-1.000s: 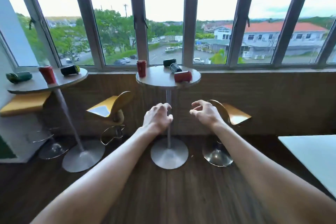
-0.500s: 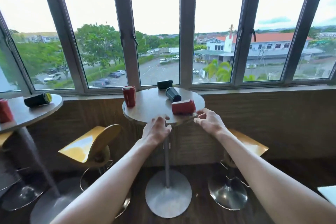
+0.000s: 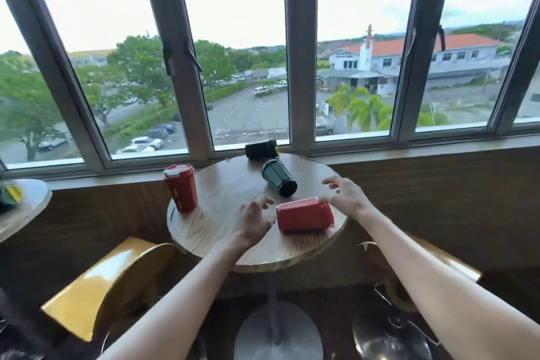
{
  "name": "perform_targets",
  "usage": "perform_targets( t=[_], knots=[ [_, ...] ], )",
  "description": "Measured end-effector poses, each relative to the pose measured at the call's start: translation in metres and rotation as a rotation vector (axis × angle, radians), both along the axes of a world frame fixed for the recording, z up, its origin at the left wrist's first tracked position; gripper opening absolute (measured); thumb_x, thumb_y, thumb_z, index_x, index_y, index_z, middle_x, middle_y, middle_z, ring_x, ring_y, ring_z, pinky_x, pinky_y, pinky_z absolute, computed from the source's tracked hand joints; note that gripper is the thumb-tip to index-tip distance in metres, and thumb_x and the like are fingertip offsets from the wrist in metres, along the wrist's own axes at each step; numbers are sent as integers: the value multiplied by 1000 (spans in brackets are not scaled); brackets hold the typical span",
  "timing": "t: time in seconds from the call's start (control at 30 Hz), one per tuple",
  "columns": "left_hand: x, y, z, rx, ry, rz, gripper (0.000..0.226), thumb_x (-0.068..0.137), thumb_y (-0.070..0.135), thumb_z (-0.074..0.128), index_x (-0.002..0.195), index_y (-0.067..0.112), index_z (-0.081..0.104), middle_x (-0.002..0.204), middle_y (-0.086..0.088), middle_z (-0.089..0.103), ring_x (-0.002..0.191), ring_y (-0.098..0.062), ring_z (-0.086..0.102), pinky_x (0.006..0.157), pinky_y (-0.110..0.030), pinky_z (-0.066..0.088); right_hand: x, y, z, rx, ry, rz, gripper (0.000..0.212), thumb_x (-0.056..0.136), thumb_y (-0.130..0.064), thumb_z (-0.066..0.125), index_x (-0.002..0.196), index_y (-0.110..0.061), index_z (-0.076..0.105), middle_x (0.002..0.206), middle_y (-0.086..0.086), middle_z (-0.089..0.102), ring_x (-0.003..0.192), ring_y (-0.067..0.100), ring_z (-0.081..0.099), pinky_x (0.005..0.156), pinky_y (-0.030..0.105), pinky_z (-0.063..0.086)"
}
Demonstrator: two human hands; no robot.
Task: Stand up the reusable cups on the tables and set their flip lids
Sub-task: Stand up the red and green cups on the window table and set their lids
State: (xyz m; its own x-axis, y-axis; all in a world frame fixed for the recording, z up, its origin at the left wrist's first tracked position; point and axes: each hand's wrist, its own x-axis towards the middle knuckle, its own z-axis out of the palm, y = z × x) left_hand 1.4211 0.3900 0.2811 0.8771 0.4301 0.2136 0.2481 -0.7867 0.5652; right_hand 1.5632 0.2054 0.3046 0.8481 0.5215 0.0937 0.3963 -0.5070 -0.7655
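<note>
A round wooden table (image 3: 222, 193) carries several reusable cups. One red cup (image 3: 180, 187) stands upright at the table's left edge. Another red cup (image 3: 305, 214) lies on its side near the front right. A dark green cup (image 3: 278, 178) lies on its side behind it, and a black cup (image 3: 261, 148) lies at the far edge by the window. My left hand (image 3: 255, 221) hovers open just left of the lying red cup. My right hand (image 3: 344, 197) is open at that cup's right end, fingers spread; whether it touches I cannot tell.
Two yellow stools (image 3: 96, 283) (image 3: 438, 260) flank the table. A second round table (image 3: 26, 207) at the left edge holds a green and yellow cup (image 3: 10, 196). The window sill (image 3: 409, 146) runs directly behind the table. The table's metal base (image 3: 277, 336) sits on the dark floor.
I have come closer to the table. Both hands have moved from its near edge up over the top, either side of the lying red cup, and their fingers have spread.
</note>
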Motion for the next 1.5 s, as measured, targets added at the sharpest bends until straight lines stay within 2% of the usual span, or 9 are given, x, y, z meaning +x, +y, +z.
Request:
perform_targets(
  t=[0.17,0.27,0.4,0.57,0.73,0.9,1.1,1.3,1.5],
  knots=[
    [49,5,-18,190,57,-246,63,84,49,68,138,23,50,133,-2,55,122,-21,50,101,-34,41,41,20,-22,-82,162,33,42,86,-20,67,126,-9,59,128,8,56,106,16,51,73,15,42],
    [71,5,-31,366,130,-349,84,77,61,67,146,24,39,139,0,50,125,-21,47,106,-39,38,52,26,-37,-97,320,64,41,90,-30,65,127,-14,57,125,7,57,115,20,54,89,32,51],
    [88,11,-38,427,133,-391,92,73,58,71,148,19,35,142,-2,44,127,-24,43,105,-39,37,68,42,-36,-30,204,-33,31,85,-32,68,112,-16,67,110,5,69,102,14,62,83,23,46],
    [101,13,-44,427,64,-356,72,75,44,69,137,19,42,133,-3,54,120,-25,48,96,-38,39,96,94,-15,-148,31,-13,21,78,-37,68,96,-26,71,100,-2,72,103,19,66,93,34,50],
    [106,19,-44,400,66,-341,62,73,42,67,127,19,45,123,-2,60,115,-26,49,93,-40,40,115,139,2,-349,0,69,46,84,-42,65,121,-14,63,121,4,65,107,21,57,70,24,36],
    [105,32,-42,375,114,-313,66,72,43,69,128,19,43,121,-3,60,117,-27,48,96,-42,41,131,162,-16,-386,150,144,35,81,-43,71,89,-10,63,70,3,57,66,20,56,48,23,38],
    [102,47,-43,452,160,-242,89,71,46,69,146,16,33,132,-5,54,123,-26,48,100,-40,41,142,171,-27,-350,207,115,37,72,-39,79,86,-7,67,75,7,63,63,18,60,49,24,48],
    [90,64,-48,150,-3,-24,86,63,34,73,141,21,40,128,-1,51,114,-23,53,92,-34,46,150,171,-38,-260,256,95,29,74,-34,77,74,-10,61,75,8,62,68,20,60,63,31,53],
    [72,75,-61,-168,-148,195,82,60,35,86,130,17,46,114,5,54,100,-16,59,78,-23,42,153,169,-50,-175,250,63,47,68,-39,82,96,-8,62,92,8,66,79,18,59,57,27,50]
  ],
)
